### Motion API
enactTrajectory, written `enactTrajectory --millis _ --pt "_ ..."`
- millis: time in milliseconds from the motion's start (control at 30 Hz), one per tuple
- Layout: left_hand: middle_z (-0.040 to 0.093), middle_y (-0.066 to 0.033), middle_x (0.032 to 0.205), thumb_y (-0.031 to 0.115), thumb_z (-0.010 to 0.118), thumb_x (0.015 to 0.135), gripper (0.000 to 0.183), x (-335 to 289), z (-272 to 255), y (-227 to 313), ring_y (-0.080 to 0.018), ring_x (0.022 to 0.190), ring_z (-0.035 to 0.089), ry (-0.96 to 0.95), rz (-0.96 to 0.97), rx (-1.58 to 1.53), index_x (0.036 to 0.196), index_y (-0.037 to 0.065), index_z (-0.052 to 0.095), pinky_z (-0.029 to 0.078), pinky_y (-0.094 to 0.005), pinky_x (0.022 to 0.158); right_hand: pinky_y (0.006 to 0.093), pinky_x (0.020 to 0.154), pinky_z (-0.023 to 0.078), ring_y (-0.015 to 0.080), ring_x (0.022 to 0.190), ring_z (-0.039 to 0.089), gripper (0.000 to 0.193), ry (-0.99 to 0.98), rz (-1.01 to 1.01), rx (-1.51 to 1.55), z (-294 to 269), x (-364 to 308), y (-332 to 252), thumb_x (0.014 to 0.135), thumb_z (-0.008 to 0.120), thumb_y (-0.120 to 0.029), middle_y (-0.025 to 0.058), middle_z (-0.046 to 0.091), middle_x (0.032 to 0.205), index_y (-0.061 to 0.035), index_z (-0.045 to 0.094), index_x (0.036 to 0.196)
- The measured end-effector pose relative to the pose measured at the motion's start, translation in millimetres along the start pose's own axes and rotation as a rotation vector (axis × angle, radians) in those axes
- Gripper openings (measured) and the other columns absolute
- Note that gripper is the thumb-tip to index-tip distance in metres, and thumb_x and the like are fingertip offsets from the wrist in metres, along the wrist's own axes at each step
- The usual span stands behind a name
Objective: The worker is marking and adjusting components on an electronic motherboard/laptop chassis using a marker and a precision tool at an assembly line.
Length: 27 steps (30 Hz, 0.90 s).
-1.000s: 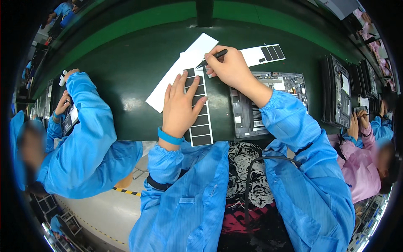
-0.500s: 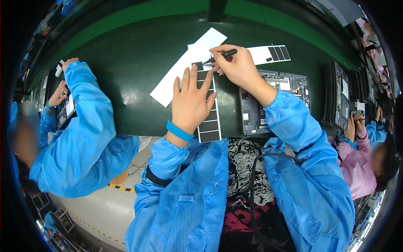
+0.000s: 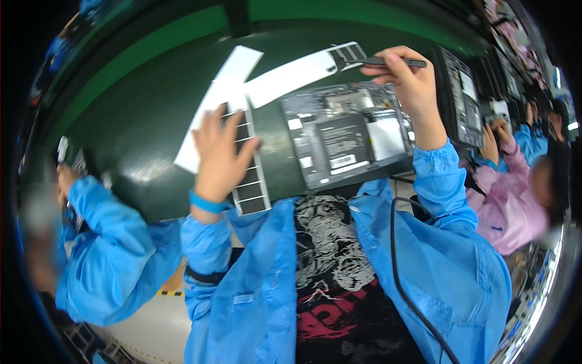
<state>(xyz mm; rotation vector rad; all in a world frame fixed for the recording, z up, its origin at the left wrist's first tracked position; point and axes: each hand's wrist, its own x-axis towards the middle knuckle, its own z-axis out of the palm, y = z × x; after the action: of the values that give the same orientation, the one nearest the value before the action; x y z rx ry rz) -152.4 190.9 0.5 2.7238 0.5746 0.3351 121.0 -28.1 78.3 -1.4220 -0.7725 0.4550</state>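
My left hand (image 3: 219, 151) lies spread on a white backing sheet with a column of black rectangular stickers (image 3: 250, 191), its fingertips near the upper stickers. My right hand (image 3: 413, 88) is raised above the far right corner of an opened laptop base (image 3: 312, 151) and grips black tweezers (image 3: 397, 62). The tweezers point left, their tips over the black pieces at the right end of another white strip (image 3: 291, 77). Whether the tips hold a piece cannot be made out. A plain white strip (image 3: 227, 82) runs slantwise beyond my left hand. Inside the laptop base a black battery (image 3: 344, 145) shows.
More laptop bases (image 3: 464, 100) stand at the right on the green table (image 3: 151, 115). A co-worker in a blue sleeve (image 3: 112, 212) works at the left. Another person in pink (image 3: 506, 197) sits at the right. A black cable (image 3: 394, 267) hangs down my front.
My right hand has moved away from the sticker sheet, right to the other strip, with the tweezers. The view has swung right, showing more of the laptop base. My left hand stays on the sheet.
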Motion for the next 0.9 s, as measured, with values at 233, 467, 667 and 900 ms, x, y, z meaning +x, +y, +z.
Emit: enactTrajectory --millis 233,467,667,900 --pt "0.048 -0.0237 0.139 0.02 0.064 0.089 0.039 28 -45 116 -0.0406 0.129 0.045 -0.334 0.198 -0.51 0.122 0.001 0.059 0.038 -0.042 0.105 0.0199 0.047 0.048 0.0139 0.058 0.065 0.021 0.229 0.231 0.033 -114 -52 34 0.094 0.063 -0.015 0.0132 0.069 0.078 0.0043 0.064 0.101" --pt "0.046 -0.0249 0.137 0.025 0.065 0.087 0.049 68 62 209 -0.0419 0.125 0.044 -0.136 0.383 -0.421 0.127 0.0 0.054 0.038 -0.0458 0.105 0.0198 0.034 0.025 0.0052 0.037 0.038 0.029 0.33 0.137 0.109 -98 -41 53 0.092 0.065 -0.01 0.0065 0.061 0.068 -0.0002 0.046 0.111" --pt "0.046 -0.0205 0.139 0.023 0.068 0.082 0.047 64 71 221 -0.0382 0.126 0.044 -0.104 0.397 -0.315 0.122 0.0 0.059 0.04 -0.0455 0.101 0.0198 0.035 0.026 0.0037 0.038 0.037 0.028 0.304 0.126 0.162 -98 -43 68 0.093 0.065 -0.01 0.0009 0.054 0.066 0.0022 0.047 0.111" --pt "0.046 -0.0182 0.141 0.019 0.07 0.081 0.046 60 71 226 -0.0337 0.126 0.046 -0.135 0.481 -0.297 0.122 0.001 0.06 0.04 -0.0426 0.1 0.0198 0.035 0.026 0.0031 0.038 0.038 0.024 0.199 0.203 0.169 -99 -49 67 0.093 0.064 -0.01 0.0021 0.055 0.064 0.0037 0.05 0.107"
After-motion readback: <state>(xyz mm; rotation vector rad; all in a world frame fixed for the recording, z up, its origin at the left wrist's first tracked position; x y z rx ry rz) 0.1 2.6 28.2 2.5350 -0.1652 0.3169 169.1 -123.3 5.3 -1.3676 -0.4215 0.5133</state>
